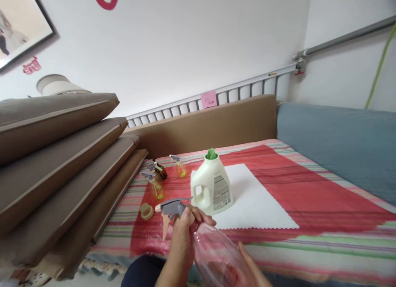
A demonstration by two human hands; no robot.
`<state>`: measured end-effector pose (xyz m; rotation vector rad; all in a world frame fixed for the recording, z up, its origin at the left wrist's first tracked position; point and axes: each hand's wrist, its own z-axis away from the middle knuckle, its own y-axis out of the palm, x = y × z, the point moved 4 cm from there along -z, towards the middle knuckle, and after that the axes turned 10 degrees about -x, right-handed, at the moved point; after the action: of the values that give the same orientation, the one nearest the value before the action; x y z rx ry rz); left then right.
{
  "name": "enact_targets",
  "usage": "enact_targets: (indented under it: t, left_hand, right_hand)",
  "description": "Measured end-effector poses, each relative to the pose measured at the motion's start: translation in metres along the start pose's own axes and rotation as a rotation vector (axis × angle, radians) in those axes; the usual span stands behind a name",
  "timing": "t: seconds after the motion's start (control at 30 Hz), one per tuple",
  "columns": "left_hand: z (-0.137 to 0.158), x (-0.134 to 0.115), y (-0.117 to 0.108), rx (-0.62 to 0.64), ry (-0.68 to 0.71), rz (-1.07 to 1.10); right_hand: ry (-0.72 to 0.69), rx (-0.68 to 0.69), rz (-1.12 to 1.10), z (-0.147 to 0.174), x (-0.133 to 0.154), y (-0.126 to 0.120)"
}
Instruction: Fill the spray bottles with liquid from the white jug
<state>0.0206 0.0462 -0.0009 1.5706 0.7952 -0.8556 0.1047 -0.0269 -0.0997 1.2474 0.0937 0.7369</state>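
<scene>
A clear pink spray bottle (216, 247) lies tilted in front of me, its base towards my body. Fingers of my left hand (185, 233) wrap round its neck, just below the grey trigger head (173, 206) with its cream nozzle and lever. My right hand (253, 267) supports the right side of the bottle's body, partly cut off by the lower edge. Beyond them, a white detergent jug (210, 183) with a green pouring spout (211, 154) stands uncapped on a white sheet (252, 196). Left of the jug sits a pale yellowish cap (146, 211).
Several small spray bottles stand at the back left, including an amber one (156, 188), another amber one (180, 168) and a dark one (161, 170). Stacked grey-brown cushions (62, 150) rise at left. Red film (297, 188) covers striped cloth. A blue-grey bolster (337, 142) borders the right.
</scene>
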Motion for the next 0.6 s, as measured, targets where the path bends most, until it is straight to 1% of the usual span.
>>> enact_targets:
  t: [0.07, 0.2, 0.27, 0.33, 0.37, 0.43, 0.5, 0.53, 0.6]
  left_hand:
    - [0.001, 0.001, 0.0, 0.01, -0.015, -0.001]
    - [0.005, 0.001, 0.005, 0.083, -0.042, 0.011]
    - [0.005, 0.0, 0.004, 0.091, -0.035, 0.019]
    - [0.002, 0.0, 0.0, 0.05, -0.024, 0.015]
    - [0.001, 0.0, -0.003, 0.01, -0.007, 0.016]
    - [-0.003, -0.002, -0.009, -0.068, 0.043, 0.02]
    - [-0.004, -0.004, -0.012, -0.116, 0.088, 0.024]
    - [-0.004, -0.005, -0.012, -0.124, 0.099, 0.022]
    - [-0.003, -0.005, -0.01, -0.105, 0.083, 0.014]
  right_hand:
    - [0.004, 0.013, 0.006, 0.003, -0.001, 0.004]
    - [0.035, 0.01, 0.01, 0.003, -0.006, 0.003]
    - [0.049, 0.052, 0.003, 0.003, -0.007, 0.002]
    - [0.032, 0.098, -0.006, 0.002, -0.007, 0.002]
    - [-0.003, 0.103, 0.004, 0.001, -0.006, 0.0]
    - [-0.103, 0.074, 0.054, -0.002, -0.001, -0.005]
    - [-0.179, 0.033, 0.109, -0.005, 0.004, -0.01]
    - [-0.187, 0.022, 0.123, -0.006, 0.005, -0.012]
    - [-0.159, 0.021, 0.119, -0.007, 0.004, -0.012]
